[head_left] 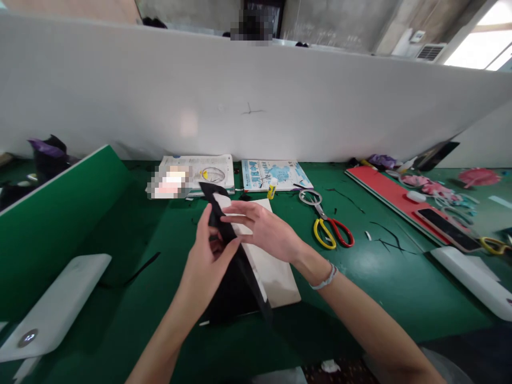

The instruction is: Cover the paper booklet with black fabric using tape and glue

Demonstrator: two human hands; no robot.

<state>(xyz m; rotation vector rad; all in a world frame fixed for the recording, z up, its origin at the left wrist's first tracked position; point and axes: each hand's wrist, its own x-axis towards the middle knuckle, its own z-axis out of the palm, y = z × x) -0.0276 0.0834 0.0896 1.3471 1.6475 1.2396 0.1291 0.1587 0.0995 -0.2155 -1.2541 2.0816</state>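
One black sheet (pixel 245 266), tilted, white along its right side

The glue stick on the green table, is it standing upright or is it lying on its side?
Upright: the glue stick stands on its yellow part, with the white end at the top.

The folded black sheet (pixel 247 274) in the left hand (pixel 214 246) looks matt and smooth. Under the right hand (pixel 267 228) lies matt, pale paper (pixel 278 274). Beyond it, the scissors (pixel 321 213) show shiny metal; the surrounding green tabletop (pixel 400 280) is smooth, faintly glossy.
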